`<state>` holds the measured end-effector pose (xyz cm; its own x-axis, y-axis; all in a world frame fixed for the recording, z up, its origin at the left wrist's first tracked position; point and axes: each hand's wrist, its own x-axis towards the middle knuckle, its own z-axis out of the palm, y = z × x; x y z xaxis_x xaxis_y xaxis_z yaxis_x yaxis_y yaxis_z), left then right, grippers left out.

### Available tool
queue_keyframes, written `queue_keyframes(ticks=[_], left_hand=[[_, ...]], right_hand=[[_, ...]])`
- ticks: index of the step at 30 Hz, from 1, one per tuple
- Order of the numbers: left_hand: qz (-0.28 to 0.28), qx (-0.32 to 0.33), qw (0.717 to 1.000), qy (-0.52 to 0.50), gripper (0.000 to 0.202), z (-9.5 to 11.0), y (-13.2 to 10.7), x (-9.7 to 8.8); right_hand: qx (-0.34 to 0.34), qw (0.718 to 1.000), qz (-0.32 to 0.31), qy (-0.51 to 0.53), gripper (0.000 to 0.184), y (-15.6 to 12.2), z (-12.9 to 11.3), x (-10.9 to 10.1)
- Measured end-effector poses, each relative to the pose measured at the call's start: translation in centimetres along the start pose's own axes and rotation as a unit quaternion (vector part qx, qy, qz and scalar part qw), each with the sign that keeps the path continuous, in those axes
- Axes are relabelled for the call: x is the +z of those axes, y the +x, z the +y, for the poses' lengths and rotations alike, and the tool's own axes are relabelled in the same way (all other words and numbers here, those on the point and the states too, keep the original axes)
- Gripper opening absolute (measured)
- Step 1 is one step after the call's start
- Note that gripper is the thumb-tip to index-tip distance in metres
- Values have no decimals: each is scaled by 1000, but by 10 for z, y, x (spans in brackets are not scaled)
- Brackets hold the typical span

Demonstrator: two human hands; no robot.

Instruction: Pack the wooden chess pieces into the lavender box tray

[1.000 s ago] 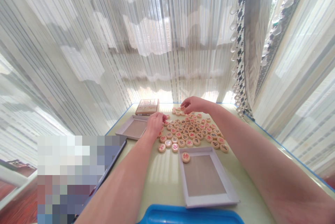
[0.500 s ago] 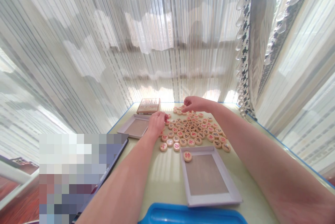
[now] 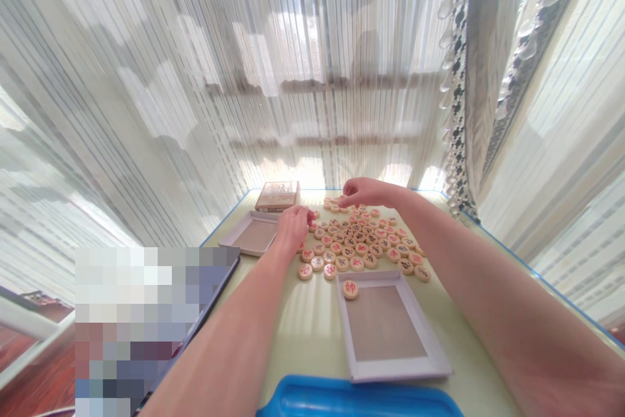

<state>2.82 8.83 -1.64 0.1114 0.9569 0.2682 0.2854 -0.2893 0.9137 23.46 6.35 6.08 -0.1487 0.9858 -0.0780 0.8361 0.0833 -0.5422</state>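
Several round wooden chess pieces with red and black characters lie spread on the pale table. My left hand rests at the left edge of the spread, fingers curled in a pinch on a piece. My right hand reaches to the far side of the spread, fingers pinched together over the pieces there; what they hold is hidden. One piece with a red character lies in the top left corner of the near grey tray.
A second grey tray sits left of the pieces, with a printed box behind it. A blue plastic rim is at the near edge. A dark flat object lies at the left. Striped curtains surround the table.
Both hands stay at the same spots over the pieces. The view has tilted slightly, so everything sits a little higher in the picture.
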Motion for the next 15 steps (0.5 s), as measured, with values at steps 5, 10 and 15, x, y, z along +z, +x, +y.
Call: queue_keyframes(ticks=[5, 10, 15], left_hand=[[11, -10, 1000, -8, 30, -2, 0, 0], [10, 4, 1000, -6, 30, -4, 1, 0], [6, 10, 1000, 0, 30, -3, 0, 1]], right_hand=[[2, 1000, -4, 10, 36, 0, -1, -1], [2, 1000, 0, 8, 38, 1, 0, 1], [-20, 1000, 6, -8, 37, -13, -14, -6]])
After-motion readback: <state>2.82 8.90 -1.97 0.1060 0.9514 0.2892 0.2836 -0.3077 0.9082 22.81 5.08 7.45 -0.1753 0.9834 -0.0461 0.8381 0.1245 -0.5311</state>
